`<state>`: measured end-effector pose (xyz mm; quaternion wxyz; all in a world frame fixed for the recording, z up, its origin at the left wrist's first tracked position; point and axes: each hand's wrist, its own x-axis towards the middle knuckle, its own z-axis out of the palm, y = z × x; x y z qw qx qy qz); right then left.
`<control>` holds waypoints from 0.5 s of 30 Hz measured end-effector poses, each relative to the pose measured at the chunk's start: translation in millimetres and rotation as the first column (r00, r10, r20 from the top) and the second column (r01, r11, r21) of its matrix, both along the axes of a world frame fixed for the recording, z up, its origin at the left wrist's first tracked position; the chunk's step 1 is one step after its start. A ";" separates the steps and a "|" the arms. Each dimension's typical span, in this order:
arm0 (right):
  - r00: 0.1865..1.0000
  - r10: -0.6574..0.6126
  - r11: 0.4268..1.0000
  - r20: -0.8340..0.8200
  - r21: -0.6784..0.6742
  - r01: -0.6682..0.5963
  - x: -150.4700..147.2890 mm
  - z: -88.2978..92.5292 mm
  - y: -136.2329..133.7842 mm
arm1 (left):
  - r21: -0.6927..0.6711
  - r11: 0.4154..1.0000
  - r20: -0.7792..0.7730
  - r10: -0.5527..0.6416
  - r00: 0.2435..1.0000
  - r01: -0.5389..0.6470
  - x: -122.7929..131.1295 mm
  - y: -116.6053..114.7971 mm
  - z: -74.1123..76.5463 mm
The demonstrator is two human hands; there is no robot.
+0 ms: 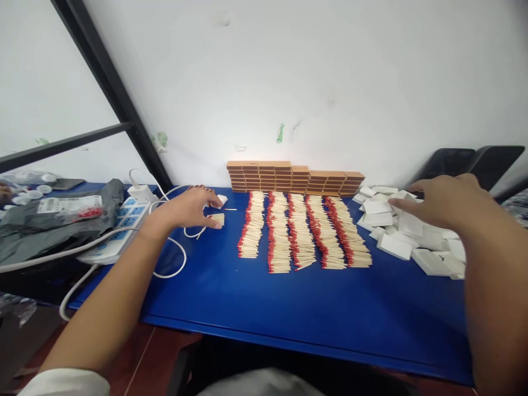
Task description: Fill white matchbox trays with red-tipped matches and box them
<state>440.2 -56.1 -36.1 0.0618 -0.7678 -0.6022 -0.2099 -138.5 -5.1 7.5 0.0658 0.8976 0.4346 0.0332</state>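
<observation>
On the left of the blue table, my left hand (192, 207) has its thumb and fingers apart. Its thumb is at a small matchbox tray filled with matches (216, 220); whether it presses on the tray I cannot tell. Just beyond the fingertips lies a white matchbox tray (221, 200), with a single match (230, 209) beside it. My right hand (447, 201) reaches over a heap of white matchbox trays (395, 246) on the right, thumb and fingers spread, with nothing visible between them. Several rows of red-headed matches (279, 234) lie between the hands.
Brown matchboxes (274, 179) are stacked along the wall. A white power strip (119, 231) with cables and a grey plastic parcel (61, 220) occupy the left. Dark objects (445, 165) lean at the back right. The table's front edge (289, 349) runs below the matches.
</observation>
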 end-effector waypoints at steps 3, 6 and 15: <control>0.993 -0.116 0.989 -0.023 -0.098 0.114 -37.1 14.3 -10.4 | 0.035 0.999 -0.060 -0.008 0.998 0.010 0.7 5.7 -6.3; 0.996 -0.082 0.993 -0.019 -0.087 0.080 -58.2 22.1 -18.3 | 0.008 1.000 -0.127 0.024 0.992 -0.024 1.6 9.5 -11.4; 0.980 0.190 0.970 -0.053 0.164 -0.179 -94.6 22.5 -20.2 | -0.017 0.999 0.041 -0.049 0.998 0.049 22.9 -5.6 -13.9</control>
